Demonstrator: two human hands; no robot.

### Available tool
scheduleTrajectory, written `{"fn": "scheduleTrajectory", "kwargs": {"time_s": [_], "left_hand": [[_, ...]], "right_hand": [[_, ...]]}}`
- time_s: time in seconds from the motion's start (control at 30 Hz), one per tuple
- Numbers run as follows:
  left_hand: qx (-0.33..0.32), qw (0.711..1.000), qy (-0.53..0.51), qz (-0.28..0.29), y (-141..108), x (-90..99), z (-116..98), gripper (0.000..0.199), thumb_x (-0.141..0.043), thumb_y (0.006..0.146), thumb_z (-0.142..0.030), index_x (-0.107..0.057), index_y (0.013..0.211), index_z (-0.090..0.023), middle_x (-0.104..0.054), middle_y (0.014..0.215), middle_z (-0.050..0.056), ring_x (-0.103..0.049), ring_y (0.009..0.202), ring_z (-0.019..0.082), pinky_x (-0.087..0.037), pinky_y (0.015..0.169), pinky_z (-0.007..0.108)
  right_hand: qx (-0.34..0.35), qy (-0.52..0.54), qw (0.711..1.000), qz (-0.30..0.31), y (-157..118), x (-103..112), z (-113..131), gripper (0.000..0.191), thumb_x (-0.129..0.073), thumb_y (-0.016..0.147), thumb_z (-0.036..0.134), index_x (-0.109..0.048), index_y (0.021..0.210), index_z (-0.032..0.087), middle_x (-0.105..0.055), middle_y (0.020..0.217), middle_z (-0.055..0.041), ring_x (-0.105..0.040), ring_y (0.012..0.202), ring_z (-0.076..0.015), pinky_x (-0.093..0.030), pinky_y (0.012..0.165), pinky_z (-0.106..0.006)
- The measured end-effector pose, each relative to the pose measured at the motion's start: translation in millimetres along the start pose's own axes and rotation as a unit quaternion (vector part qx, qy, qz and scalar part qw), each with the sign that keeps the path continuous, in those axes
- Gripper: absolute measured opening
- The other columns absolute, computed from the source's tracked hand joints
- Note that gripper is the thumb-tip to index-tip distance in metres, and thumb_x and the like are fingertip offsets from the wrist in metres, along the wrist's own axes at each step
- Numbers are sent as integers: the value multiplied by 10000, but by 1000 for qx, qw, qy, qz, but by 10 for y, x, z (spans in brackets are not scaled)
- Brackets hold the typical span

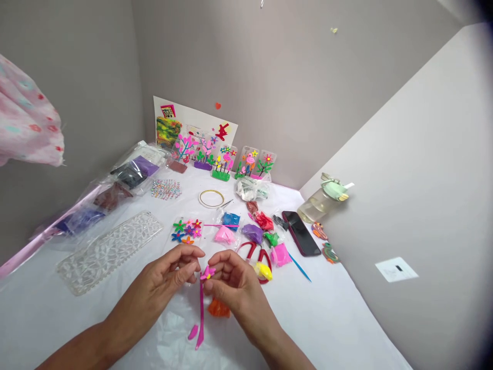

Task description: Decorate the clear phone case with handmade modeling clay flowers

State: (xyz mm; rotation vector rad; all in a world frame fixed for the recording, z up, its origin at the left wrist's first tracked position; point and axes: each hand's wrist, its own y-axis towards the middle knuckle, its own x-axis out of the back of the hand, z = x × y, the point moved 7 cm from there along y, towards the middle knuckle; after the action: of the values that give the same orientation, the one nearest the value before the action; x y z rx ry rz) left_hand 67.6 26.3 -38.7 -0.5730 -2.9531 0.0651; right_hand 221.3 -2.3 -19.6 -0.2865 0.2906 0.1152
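While the right hand (235, 282) pinches a small, yellow-centred pink clay flower (208, 272) above the white-covered bench (316, 313), the left hand (165, 275) curls its fingers just left of it, whether gripping anything unclear.

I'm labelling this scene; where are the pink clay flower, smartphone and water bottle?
Pink clay flower (207, 272), head view: petals.
Smartphone (301, 234), head view: dark screen.
Water bottle (322, 201), head view: clear body.
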Motion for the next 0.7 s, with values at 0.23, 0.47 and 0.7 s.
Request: {"fn": "scheduleTrajectory", "kwargs": {"time_s": [0.23,0.47,0.7], "left_hand": [[7,995,-62,77,13,-88,37,238,-686,969,-501,-725,1028,-273,-729,1044,15,-722,1028,225,-577,892,278],[-4,996,-64,62,-10,-90,35,199,-688,975,-463,-693,962,-264,-691,962,-6,-712,937,192,-578,819,251],[-49,998,-4,47,-3,-64,-76,155,-685,959,-403,-726,933,-256,-732,943,3,-717,935,197,-595,894,272]], "right_hand": [[-3,-19,1000,-2,5,26,-25,431,-998,642,308,-679,902,180,-678,756,29,-564,664,-100,-426,640,-213],[-17,-16,1000,7,-4,21,-24,399,-961,711,437,-698,856,174,-684,717,20,-585,637,-101,-433,636,-220],[-17,-14,1000,-4,2,39,-46,406,-963,703,451,-701,832,169,-688,701,19,-586,622,-95,-444,626,-214]]}}
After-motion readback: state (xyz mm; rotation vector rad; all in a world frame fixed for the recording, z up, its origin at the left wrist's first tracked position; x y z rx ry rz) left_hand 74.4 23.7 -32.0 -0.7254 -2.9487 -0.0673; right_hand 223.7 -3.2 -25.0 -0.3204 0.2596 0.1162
